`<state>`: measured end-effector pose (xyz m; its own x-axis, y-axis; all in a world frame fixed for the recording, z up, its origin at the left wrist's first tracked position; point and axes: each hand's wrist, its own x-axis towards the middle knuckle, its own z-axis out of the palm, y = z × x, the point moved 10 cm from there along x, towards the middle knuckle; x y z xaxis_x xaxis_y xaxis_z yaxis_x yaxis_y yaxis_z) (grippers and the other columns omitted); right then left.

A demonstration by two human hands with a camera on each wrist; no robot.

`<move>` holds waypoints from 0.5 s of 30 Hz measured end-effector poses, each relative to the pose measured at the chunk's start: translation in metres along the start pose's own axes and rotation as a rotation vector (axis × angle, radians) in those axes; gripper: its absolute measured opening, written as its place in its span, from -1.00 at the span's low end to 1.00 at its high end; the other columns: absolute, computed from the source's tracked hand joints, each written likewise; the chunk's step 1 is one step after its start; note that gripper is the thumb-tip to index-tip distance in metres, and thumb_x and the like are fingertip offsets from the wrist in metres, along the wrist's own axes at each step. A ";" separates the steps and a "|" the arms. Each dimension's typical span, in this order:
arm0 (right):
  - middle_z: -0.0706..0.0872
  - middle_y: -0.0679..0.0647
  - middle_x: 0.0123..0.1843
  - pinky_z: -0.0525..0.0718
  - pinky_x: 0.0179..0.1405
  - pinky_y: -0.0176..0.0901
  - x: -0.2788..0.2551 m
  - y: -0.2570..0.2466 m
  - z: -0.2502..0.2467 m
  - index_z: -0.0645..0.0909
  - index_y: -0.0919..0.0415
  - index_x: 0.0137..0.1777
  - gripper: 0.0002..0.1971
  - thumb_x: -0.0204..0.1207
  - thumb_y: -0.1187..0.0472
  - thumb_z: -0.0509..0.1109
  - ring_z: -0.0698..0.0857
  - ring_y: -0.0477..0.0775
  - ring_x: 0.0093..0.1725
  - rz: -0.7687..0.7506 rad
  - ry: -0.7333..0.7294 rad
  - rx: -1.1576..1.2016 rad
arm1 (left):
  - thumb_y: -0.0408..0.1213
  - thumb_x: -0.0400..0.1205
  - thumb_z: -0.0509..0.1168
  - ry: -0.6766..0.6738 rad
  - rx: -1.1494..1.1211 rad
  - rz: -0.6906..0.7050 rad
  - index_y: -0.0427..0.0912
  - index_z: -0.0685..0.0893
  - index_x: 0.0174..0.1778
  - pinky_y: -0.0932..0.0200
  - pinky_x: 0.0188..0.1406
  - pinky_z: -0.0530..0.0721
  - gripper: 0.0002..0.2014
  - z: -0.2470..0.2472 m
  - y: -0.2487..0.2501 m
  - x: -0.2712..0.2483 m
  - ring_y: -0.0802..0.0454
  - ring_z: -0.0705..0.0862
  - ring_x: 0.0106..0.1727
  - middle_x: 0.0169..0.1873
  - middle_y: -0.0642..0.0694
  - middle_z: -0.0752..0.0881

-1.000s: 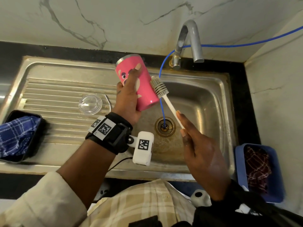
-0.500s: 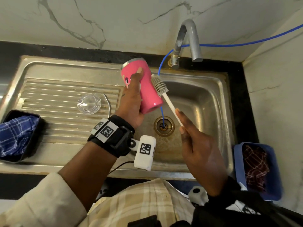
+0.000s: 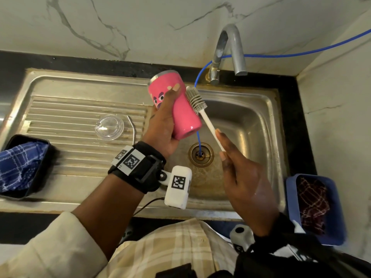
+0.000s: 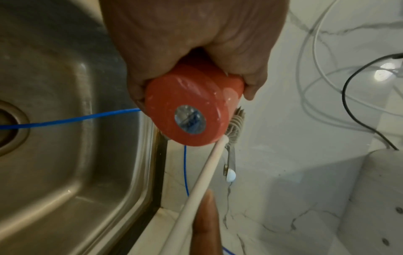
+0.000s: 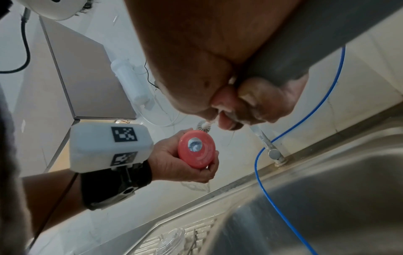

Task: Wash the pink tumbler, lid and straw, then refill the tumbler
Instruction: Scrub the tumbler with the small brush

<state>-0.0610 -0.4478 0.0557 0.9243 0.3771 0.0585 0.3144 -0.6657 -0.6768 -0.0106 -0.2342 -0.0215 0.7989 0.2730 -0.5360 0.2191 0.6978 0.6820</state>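
Observation:
My left hand (image 3: 163,125) grips the pink tumbler (image 3: 180,111) over the sink (image 3: 261,125), tilted with its base toward me; that base (image 4: 187,119) fills the left wrist view and also shows as the tumbler (image 5: 197,151) in the right wrist view. My right hand (image 3: 239,173) pinches the white handle of a bottle brush (image 3: 195,100), whose grey bristle head lies against the tumbler's right side. The clear lid (image 3: 109,127) and a bent metal straw (image 3: 133,129) lie on the ribbed drainboard to the left.
The tap (image 3: 230,51) stands behind the basin, and a blue hose (image 3: 197,137) runs from it into the drain (image 3: 201,154). A black tray with a blue cloth (image 3: 20,165) sits front left. A blue tub with a dark cloth (image 3: 315,207) sits at right.
The tumbler has swung more upright and slightly right in my left hand, and the brush head has slid up along its side.

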 end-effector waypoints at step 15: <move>0.28 -0.18 -0.48 0.30 -0.44 -0.36 -0.001 -0.009 -0.001 0.35 -0.17 0.81 -0.49 0.87 0.05 0.15 0.40 -0.12 -0.54 -0.017 0.026 -0.021 | 0.23 0.53 0.58 0.023 0.003 0.067 -0.19 0.39 0.66 -0.29 0.08 0.83 -0.09 0.000 0.010 -0.003 -0.36 0.79 0.35 0.45 -0.40 0.70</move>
<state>-0.0642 -0.4424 0.0623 0.9242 0.3714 0.0889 0.3340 -0.6730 -0.6599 -0.0110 -0.2274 -0.0131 0.7985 0.3345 -0.5005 0.1672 0.6755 0.7182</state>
